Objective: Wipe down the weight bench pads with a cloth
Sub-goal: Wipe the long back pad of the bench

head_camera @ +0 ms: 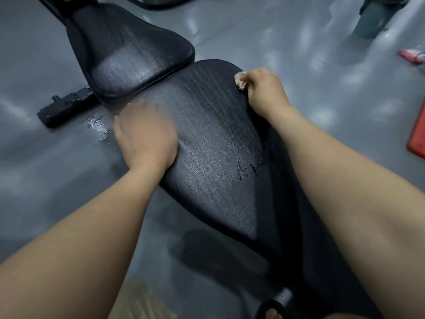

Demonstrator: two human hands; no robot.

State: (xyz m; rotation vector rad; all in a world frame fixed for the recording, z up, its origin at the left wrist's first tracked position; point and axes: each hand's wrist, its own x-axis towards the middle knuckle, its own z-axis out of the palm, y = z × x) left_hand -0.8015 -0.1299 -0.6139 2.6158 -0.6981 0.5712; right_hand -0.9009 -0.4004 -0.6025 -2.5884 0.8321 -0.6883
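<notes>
A long black bench pad point(213, 146) runs from the middle of the view toward me, its surface streaked and damp. A second black pad point(135, 56) sits beyond it at the upper left, tilted up. My right hand point(266, 90) is closed around a small pinkish cloth point(240, 80) at the long pad's far right edge. My left hand point(145, 134) lies flat, fingers together, on the pad's left edge and holds nothing.
Grey glossy floor surrounds the bench, with a small puddle point(97, 125) at the left. A black frame bar point(66, 107) sticks out left. A dark green cylinder point(370, 19) stands far right; red objects point(417, 132) lie at the right edge. My foot point(272, 313) shows below.
</notes>
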